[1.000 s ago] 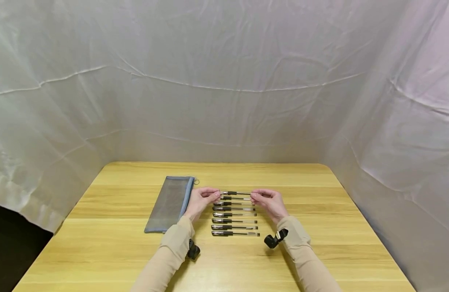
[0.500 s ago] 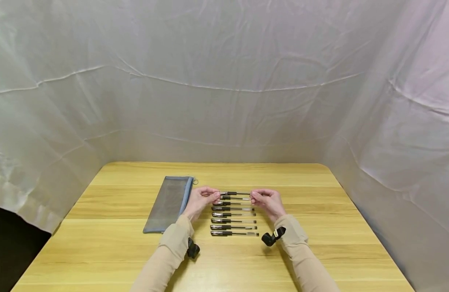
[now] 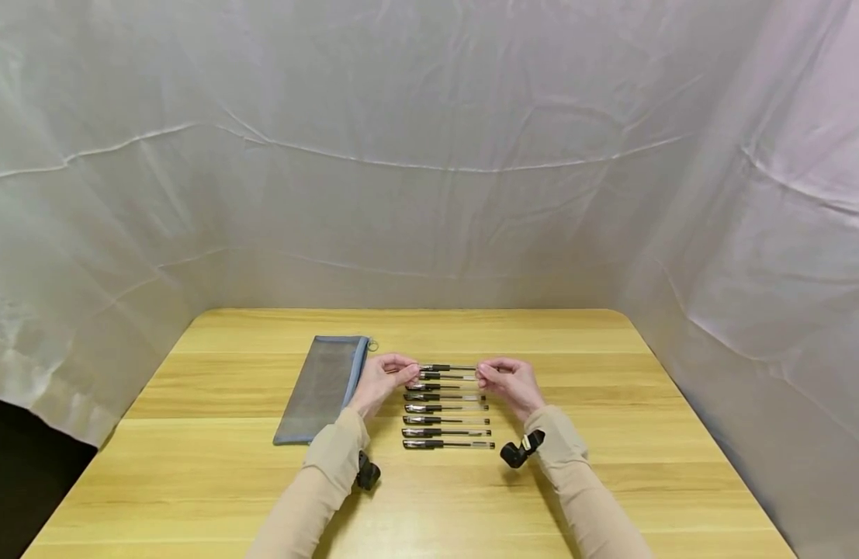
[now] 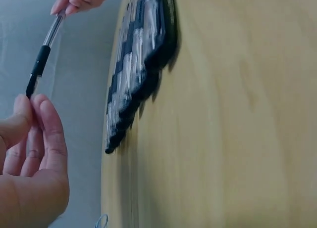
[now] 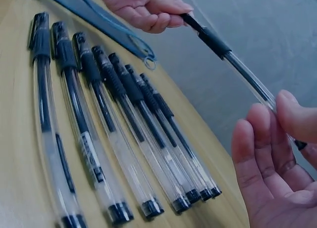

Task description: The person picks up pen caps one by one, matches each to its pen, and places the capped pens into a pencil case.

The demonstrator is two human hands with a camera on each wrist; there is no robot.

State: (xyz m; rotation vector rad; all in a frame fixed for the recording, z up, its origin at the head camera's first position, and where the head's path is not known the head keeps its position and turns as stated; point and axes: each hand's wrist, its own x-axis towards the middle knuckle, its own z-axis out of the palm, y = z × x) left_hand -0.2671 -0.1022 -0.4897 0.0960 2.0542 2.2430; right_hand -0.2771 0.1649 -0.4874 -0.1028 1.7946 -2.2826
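Observation:
Between my two hands stretches a gel pen (image 3: 448,368) with a clear barrel and black grip, held level, raised above the table in the wrist views. My left hand (image 3: 382,380) pinches its dark capped end between thumb and fingertips. At the other end, my right hand (image 3: 510,384) pinches the clear barrel close to the black end plug (image 5: 300,145). Below it, several similar pens (image 5: 130,163) lie side by side in a row, caps to the left and end plugs to the right. In the head view, my fingers partly cover the ends of the farthest pens.
Left of the row lies a flat grey mesh zip pouch (image 3: 320,388) with blue edging and a ring at its far corner. Everything lies on a wood-grain table (image 3: 611,481). Pale hanging sheets (image 3: 429,210) enclose the table's back and sides.

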